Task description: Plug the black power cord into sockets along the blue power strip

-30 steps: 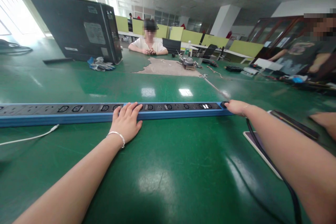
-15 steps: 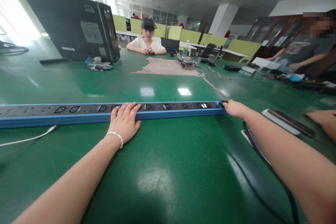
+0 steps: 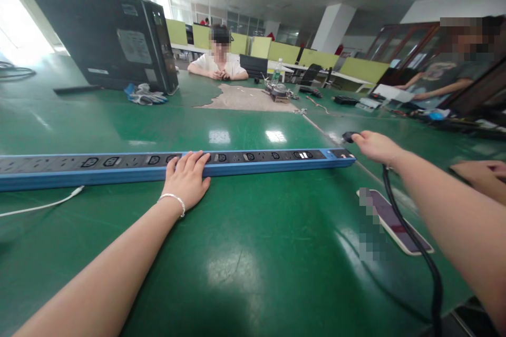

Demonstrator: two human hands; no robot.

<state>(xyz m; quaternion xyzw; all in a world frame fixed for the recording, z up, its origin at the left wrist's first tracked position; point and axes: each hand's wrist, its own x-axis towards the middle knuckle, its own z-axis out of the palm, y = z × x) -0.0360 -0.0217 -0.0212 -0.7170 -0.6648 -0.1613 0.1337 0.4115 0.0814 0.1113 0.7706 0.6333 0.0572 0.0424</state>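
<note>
A long blue power strip (image 3: pixel 261 169) with a row of black sockets lies across the table in front of me. My left hand (image 3: pixel 187 179), a bracelet at its wrist, rests on the strip's top with its fingers spread over the sockets. Beyond the strip's right end, my right hand (image 3: pixel 373 146) is closed on a black plug (image 3: pixel 349 137), held a little above the table and apart from the strip. The plug's black cable (image 3: pixel 409 237) hangs below the hand and curves toward the lower right, passing over a phone (image 3: pixel 401 221).
A white cable (image 3: pixel 59 205) lies at left before the strip. A black computer case (image 3: pixel 103 37) and gloves (image 3: pixel 145 94) stand behind it. One person (image 3: pixel 219 63) sits across the green table (image 3: pixel 253 274); another person's hand (image 3: pixel 480 172) rests at right.
My right hand has drawn the plug away from the strip's right end, up and to the right. The dark, flat object near my right forearm is gone from view. My left hand stays put.
</note>
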